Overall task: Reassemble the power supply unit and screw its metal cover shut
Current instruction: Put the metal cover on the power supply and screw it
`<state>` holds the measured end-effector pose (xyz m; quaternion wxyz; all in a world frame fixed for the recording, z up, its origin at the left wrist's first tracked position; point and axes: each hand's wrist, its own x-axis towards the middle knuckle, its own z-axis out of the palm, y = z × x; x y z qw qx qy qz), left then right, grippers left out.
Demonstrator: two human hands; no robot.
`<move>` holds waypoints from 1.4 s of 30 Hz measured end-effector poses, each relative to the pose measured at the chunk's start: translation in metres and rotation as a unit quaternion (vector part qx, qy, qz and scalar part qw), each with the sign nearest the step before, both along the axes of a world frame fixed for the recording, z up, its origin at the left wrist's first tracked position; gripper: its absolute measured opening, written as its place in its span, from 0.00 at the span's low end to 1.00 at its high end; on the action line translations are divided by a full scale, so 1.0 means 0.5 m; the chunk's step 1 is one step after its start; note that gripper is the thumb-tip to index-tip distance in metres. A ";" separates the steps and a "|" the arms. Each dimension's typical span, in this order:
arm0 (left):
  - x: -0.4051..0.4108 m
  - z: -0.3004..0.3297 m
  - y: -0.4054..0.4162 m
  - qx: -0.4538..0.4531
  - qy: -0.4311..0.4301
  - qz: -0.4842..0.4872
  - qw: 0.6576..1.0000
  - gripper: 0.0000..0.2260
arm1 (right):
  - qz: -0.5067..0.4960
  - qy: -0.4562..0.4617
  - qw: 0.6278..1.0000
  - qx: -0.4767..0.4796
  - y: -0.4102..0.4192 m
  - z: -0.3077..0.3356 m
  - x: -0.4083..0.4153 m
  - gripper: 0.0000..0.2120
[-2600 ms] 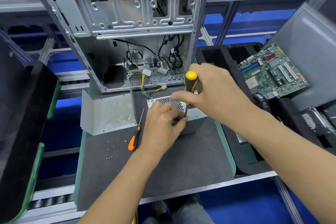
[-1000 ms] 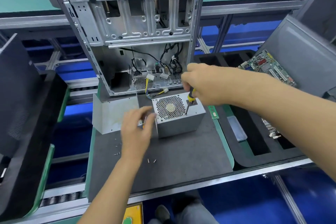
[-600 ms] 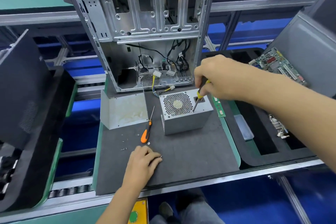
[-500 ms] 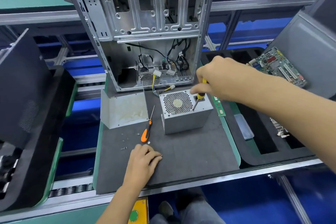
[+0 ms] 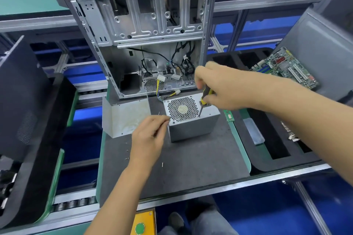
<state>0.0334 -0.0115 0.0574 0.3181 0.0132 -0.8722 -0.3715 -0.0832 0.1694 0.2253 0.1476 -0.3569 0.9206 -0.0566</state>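
Power supply unit (image 5: 189, 118) stands mid-table (image 5: 200, 162), fan grille up, in front of the open computer case (image 5: 145, 30). Right hand (image 5: 219, 87) grips the yellow screwdriver (image 5: 203, 101), tip on the grille face. Left hand (image 5: 150, 135) pinches something small at the unit's near-left corner, probably a screw. Seat it square before driving. Half a second ago the left hand rested near the table's front edge; the orange screwdriver is now hidden.

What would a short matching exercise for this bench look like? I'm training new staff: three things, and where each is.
Things:
1. power supply unit
2. yellow screwdriver
3. motherboard

Places:
A. in the right hand
B. leaning at the far right
C. on the dark mat, before the open case

Pairs: 1-C, 2-A, 3-B
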 end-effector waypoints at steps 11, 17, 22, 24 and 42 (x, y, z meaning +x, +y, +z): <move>-0.031 0.008 0.013 -0.078 -0.056 -0.043 0.994 0.06 | 0.011 -0.008 0.999 -0.042 0.009 -0.012 -0.007 0.09; -0.036 0.003 0.005 -0.094 -0.052 -0.056 0.993 0.06 | -0.016 0.102 0.993 0.053 -0.004 0.003 0.000 0.21; -0.042 -0.004 0.004 -0.125 -0.042 -0.065 0.989 0.07 | 0.003 0.041 0.999 0.014 -0.002 0.008 0.008 0.13; -0.039 -0.007 0.006 -0.127 -0.040 -0.066 0.989 0.06 | 0.011 0.009 1.000 -0.004 0.000 0.011 0.008 0.07; 0.015 -0.050 -0.002 -0.012 -0.018 0.023 1.000 0.11 | 0.022 0.124 0.990 0.063 -0.003 -0.002 0.005 0.15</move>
